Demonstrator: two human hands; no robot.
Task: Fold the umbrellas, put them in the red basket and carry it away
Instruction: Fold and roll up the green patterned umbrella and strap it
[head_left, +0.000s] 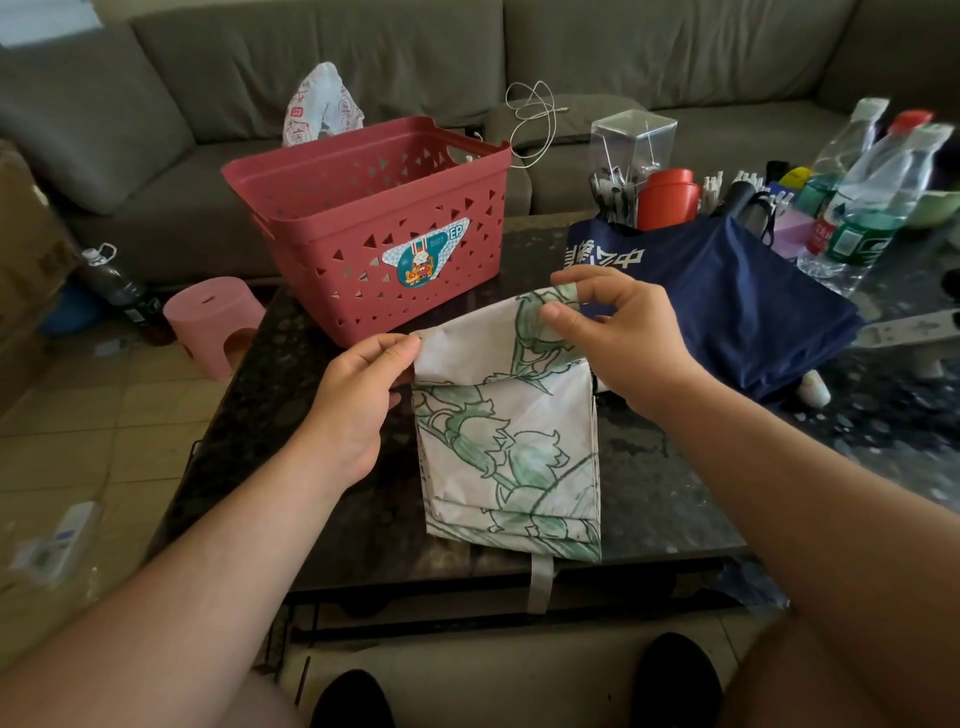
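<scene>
A white umbrella (511, 457) printed with green flowers lies flattened on the dark table (649, 499), its grey strap hanging over the near edge. My left hand (358, 395) pinches the top left corner of its cloth. My right hand (618, 332) pinches the top right corner, which is bent over toward me. The red basket (374, 228) stands behind the umbrella at the table's far left, and what shows of its inside looks empty. A navy blue umbrella (727, 296) lies folded flat to the right, partly behind my right hand.
Water bottles (872, 202), a red cup (667, 200), a clear box (631, 140) and pens crowd the table's far right. A pink stool (213, 322) and a dark bottle (119, 291) stand on the floor at left. A grey sofa (208, 104) runs behind.
</scene>
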